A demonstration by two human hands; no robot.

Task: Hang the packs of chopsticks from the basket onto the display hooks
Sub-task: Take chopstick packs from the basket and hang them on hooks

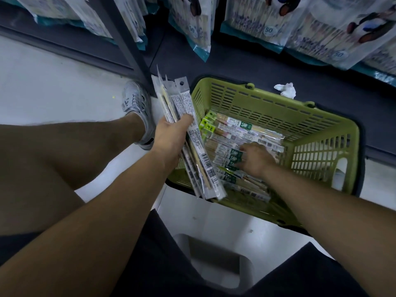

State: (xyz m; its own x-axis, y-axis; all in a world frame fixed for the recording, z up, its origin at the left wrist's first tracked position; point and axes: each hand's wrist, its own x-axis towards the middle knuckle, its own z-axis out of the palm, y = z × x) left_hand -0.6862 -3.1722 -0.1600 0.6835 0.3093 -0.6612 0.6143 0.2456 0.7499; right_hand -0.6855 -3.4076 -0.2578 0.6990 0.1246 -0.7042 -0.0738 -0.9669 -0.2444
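The loose packs [233, 133] lie flat in the green basket [321, 116]. Their long axes run across it from far-left to near-right, bright green ends at the far left. Your right grip [257, 160] is the nearer one and sits right on top of them, fingers bent onto the labels; I cannot tell whether it has pinched a pack. Your left grip [169, 136], at the basket's left wall, clasps a fanned bundle [184, 103], punched tabs [181, 83] pointing away toward the shelf.
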